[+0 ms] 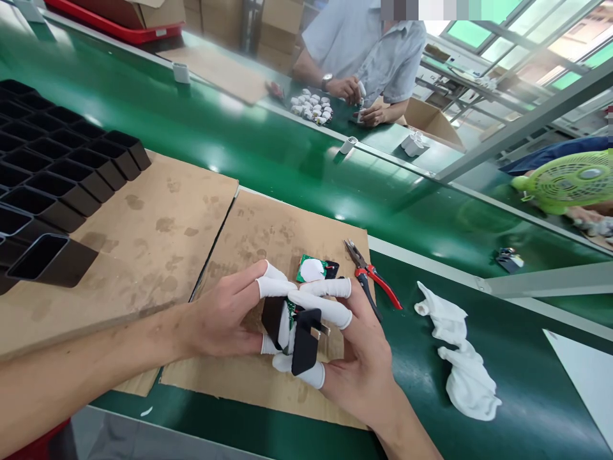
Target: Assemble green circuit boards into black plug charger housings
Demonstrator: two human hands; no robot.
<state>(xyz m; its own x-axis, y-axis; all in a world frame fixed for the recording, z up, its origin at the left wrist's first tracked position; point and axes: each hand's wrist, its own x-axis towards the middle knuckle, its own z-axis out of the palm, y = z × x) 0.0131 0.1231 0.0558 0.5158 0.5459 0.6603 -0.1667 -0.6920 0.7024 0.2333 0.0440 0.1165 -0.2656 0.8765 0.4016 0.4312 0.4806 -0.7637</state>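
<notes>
White finger cots cover several fingertips of both hands. My left hand (225, 316) is closed on the black charger housing (272, 319). My right hand (352, 332) grips a black plug cap (306, 345) with metal prongs pointing right. Between the two black parts show a bit of green circuit board and white material; the fingers hide much of it. Just beyond the fingers, a green circuit board (312, 269) with a white patch lies on the cardboard sheet (268, 223). Needle-nose pliers (366, 275) with red and black handles rest at the sheet's right edge, jaws pointing away.
Rows of open black housings (62, 160) stand at the left. Crumpled white gloves (464, 358) lie on the right of the green bench. Across the conveyor belt (268, 166), a co-worker (364, 57) handles small white parts. A green fan (569, 179) stands at far right.
</notes>
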